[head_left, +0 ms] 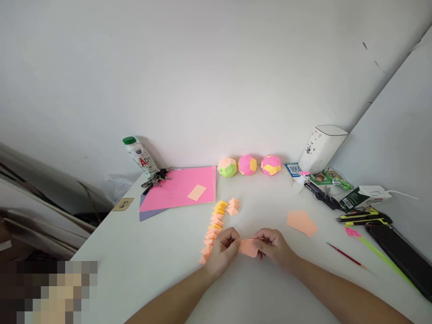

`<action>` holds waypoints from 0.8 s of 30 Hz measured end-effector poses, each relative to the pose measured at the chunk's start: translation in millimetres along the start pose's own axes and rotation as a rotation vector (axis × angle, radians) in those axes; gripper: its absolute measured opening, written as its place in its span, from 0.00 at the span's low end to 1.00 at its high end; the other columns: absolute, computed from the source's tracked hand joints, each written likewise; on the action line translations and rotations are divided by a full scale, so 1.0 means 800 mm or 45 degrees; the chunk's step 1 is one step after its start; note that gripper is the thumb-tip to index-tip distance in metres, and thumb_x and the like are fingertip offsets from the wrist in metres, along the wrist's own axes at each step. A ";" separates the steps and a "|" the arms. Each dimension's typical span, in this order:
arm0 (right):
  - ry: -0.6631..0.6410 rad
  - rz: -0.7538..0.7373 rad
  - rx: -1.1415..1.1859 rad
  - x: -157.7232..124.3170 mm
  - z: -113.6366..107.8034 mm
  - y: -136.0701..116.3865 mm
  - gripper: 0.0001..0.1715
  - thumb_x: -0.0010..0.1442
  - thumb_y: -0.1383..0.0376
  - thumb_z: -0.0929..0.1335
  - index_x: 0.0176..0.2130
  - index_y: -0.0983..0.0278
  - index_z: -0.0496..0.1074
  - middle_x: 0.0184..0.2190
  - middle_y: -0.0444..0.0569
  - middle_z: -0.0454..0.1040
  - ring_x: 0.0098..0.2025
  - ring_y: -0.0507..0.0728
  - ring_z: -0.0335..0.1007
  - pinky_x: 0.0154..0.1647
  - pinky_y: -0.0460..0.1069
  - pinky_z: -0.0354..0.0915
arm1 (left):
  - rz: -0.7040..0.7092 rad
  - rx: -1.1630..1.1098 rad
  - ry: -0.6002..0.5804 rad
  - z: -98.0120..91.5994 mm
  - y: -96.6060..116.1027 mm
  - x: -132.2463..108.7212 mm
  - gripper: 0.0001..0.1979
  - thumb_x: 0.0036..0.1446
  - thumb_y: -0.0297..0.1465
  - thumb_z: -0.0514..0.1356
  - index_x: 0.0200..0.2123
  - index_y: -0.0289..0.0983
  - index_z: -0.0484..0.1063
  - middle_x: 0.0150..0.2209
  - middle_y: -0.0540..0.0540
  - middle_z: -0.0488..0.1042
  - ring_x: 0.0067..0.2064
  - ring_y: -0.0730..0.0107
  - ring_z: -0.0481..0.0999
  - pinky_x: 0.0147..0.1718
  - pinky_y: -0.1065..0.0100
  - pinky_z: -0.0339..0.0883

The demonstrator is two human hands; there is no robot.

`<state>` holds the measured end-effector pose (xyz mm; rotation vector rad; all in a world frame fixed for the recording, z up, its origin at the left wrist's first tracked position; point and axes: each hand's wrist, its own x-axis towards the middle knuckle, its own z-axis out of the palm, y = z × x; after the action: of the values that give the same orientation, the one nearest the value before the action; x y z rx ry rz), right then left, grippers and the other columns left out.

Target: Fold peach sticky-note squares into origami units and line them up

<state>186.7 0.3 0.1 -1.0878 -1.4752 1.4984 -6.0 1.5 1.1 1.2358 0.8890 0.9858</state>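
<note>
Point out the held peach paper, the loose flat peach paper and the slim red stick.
Held peach paper (248, 248): head view, middle of its exposed face.
Loose peach paper (302, 223): head view, middle of its face.
Slim red stick (347, 256): head view, midway along its shaft.

Your left hand (222, 253) and right hand (274, 247) pinch a peach paper (248, 248) between them at a pale table (158, 265). A row of folded pieces (216, 223) runs beside your left hand. Three balls (247, 165) line the wall (202, 90); a flat pentagon (301, 222) lies right, near a brush (346, 255).
</note>
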 end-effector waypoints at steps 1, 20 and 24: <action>0.001 0.001 0.010 0.000 0.000 -0.001 0.12 0.58 0.59 0.68 0.31 0.66 0.72 0.19 0.42 0.70 0.20 0.50 0.66 0.23 0.45 0.62 | -0.018 -0.028 -0.017 0.001 0.001 -0.001 0.09 0.54 0.31 0.55 0.24 0.37 0.58 0.23 0.54 0.55 0.24 0.76 0.54 0.23 0.72 0.49; -0.039 -0.051 -0.120 -0.005 0.008 -0.008 0.07 0.56 0.65 0.67 0.27 0.65 0.70 0.20 0.42 0.68 0.22 0.51 0.65 0.22 0.45 0.60 | -0.100 0.238 -0.151 0.010 0.010 -0.002 0.15 0.54 0.39 0.58 0.24 0.37 0.59 0.20 0.55 0.56 0.23 0.78 0.52 0.21 0.73 0.46; 0.042 -0.035 -0.132 -0.006 0.009 -0.013 0.05 0.51 0.69 0.66 0.24 0.63 0.66 0.16 0.40 0.64 0.19 0.50 0.60 0.19 0.45 0.55 | -0.119 0.201 -0.152 0.010 0.010 -0.003 0.15 0.53 0.38 0.59 0.23 0.37 0.58 0.20 0.56 0.56 0.22 0.78 0.52 0.21 0.73 0.46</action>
<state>181.1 -6.6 10.2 -1.1432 -1.5531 1.3922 -0.2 -2.5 10.4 1.3592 0.9359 0.7711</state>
